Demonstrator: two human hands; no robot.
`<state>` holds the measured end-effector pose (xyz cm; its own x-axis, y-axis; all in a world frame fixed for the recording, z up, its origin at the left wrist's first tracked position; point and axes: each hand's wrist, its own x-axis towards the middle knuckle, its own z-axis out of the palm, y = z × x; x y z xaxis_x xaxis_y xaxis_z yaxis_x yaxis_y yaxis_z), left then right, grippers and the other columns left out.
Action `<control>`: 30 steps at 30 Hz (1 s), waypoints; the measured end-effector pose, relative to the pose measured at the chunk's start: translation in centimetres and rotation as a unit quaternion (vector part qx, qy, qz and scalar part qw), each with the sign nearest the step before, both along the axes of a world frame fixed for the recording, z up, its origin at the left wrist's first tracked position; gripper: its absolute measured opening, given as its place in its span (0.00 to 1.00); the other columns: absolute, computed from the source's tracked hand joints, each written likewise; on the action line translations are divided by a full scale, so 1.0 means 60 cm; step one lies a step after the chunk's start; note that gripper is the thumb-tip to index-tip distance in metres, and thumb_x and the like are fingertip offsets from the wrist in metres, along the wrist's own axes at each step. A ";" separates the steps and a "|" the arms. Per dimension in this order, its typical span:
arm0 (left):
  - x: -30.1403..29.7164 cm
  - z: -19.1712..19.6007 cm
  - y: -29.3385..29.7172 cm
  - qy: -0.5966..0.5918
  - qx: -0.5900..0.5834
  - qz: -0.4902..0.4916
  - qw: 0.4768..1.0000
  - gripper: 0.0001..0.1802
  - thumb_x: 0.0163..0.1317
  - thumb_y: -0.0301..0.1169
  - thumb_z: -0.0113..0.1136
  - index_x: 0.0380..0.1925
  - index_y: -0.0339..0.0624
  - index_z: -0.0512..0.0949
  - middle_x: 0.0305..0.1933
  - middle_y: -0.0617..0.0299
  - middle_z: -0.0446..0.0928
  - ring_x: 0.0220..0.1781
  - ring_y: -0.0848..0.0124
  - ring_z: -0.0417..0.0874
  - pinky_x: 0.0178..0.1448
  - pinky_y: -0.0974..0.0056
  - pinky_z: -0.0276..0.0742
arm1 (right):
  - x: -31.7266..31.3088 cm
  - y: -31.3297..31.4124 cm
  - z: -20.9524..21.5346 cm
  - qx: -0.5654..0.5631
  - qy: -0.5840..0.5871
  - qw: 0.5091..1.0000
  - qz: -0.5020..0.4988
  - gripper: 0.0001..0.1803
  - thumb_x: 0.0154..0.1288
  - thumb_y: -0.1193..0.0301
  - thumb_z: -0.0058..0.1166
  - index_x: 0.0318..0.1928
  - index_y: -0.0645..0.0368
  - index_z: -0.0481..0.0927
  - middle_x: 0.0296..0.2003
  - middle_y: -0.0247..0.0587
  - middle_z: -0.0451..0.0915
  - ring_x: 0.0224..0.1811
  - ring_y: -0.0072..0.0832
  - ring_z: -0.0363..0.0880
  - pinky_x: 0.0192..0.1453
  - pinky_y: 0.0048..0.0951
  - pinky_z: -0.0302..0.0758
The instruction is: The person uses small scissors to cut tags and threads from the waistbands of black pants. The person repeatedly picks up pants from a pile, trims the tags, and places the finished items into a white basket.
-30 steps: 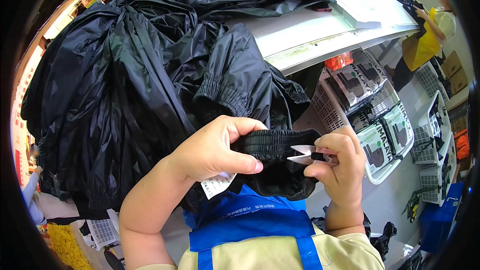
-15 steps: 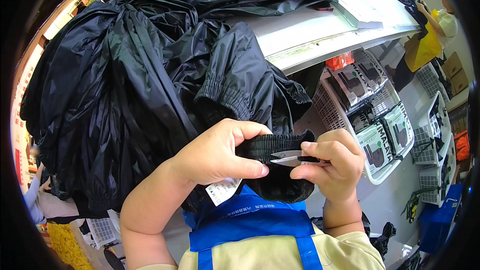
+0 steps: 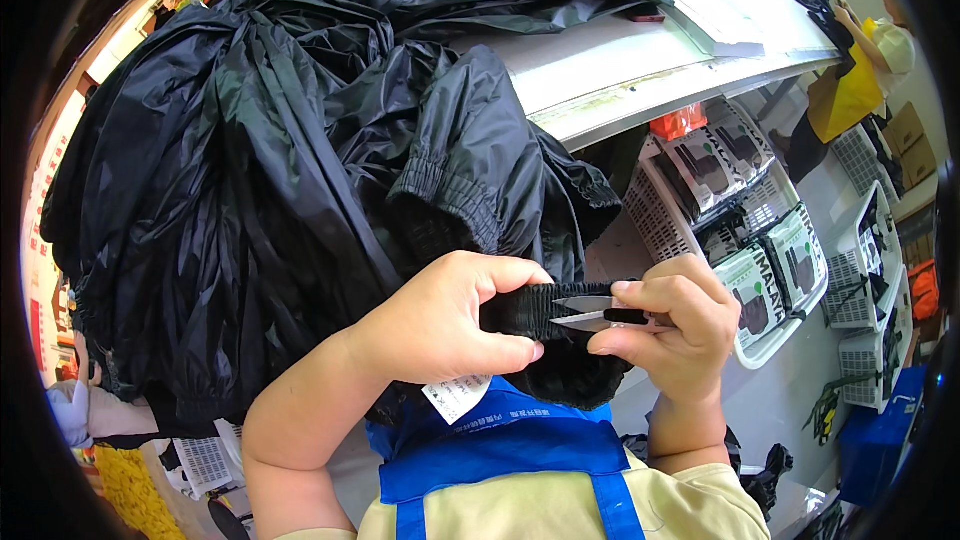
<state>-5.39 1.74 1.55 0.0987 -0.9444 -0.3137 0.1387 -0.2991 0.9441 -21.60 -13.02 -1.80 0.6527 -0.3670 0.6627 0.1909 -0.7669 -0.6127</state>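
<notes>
Before me hangs a large heap of glossy black fabric (image 3: 290, 160), gathered in elastic bands at several ends. My left hand (image 3: 450, 320) pinches one ruched elastic edge (image 3: 532, 312) between thumb and fingers, so the band is stretched across in front of me. Small thread snips (image 3: 600, 316) with two pointed metal blades sit in my right hand (image 3: 680, 325), gripped between thumb and fingers. Their blades are parted, and the tips lie over the gathered band. A white label (image 3: 458, 397) with print sticks out below my left hand.
A white table (image 3: 600, 80) stretches behind the fabric to the right. Below it stands a white plastic basket (image 3: 740, 340) of packed bags, with more baskets (image 3: 858, 280) farther right. A person in yellow (image 3: 850, 90) stands far right; another person (image 3: 75, 405) is at far left.
Both hands have shifted slightly down and right with the elastic edge and the snips. The blades have spread a little wider. The fabric heap stays almost as it was.
</notes>
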 end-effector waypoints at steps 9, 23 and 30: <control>-0.002 0.010 -0.001 -0.004 0.001 0.002 1.000 0.13 0.47 0.20 0.63 0.36 0.33 0.77 0.31 0.66 0.79 0.32 0.83 0.76 0.39 0.76 0.72 | -0.011 0.003 -0.021 0.020 -0.049 0.999 -0.004 0.21 0.35 0.63 0.75 0.27 0.62 0.80 0.20 0.34 0.74 0.20 0.24 0.74 0.22 0.21 0.70; -0.007 0.008 0.003 -0.145 -0.019 -0.033 0.989 0.15 0.45 0.22 0.64 0.36 0.36 0.78 0.29 0.65 0.77 0.33 0.80 0.76 0.37 0.73 0.72 | 0.006 -0.006 -0.022 0.013 -0.058 0.998 0.005 0.22 0.35 0.60 0.74 0.26 0.61 0.79 0.20 0.33 0.74 0.19 0.22 0.71 0.22 0.20 0.67; -0.019 0.093 0.050 -0.404 -0.090 -0.270 0.869 0.41 0.43 0.28 0.65 0.63 0.46 0.66 0.25 0.58 0.75 0.25 0.62 0.79 0.29 0.65 0.75 | 0.049 -0.106 -0.069 0.352 -0.142 0.925 0.028 0.17 0.58 0.63 0.61 0.39 0.65 0.78 0.24 0.22 0.65 0.24 0.09 0.58 0.26 0.14 0.53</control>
<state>-6.51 4.74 7.12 -0.2556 -0.9478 -0.1906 -0.7059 0.0482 0.7067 -18.66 -19.39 -5.97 0.5202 -0.7434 0.4204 0.4480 -0.1815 -0.8754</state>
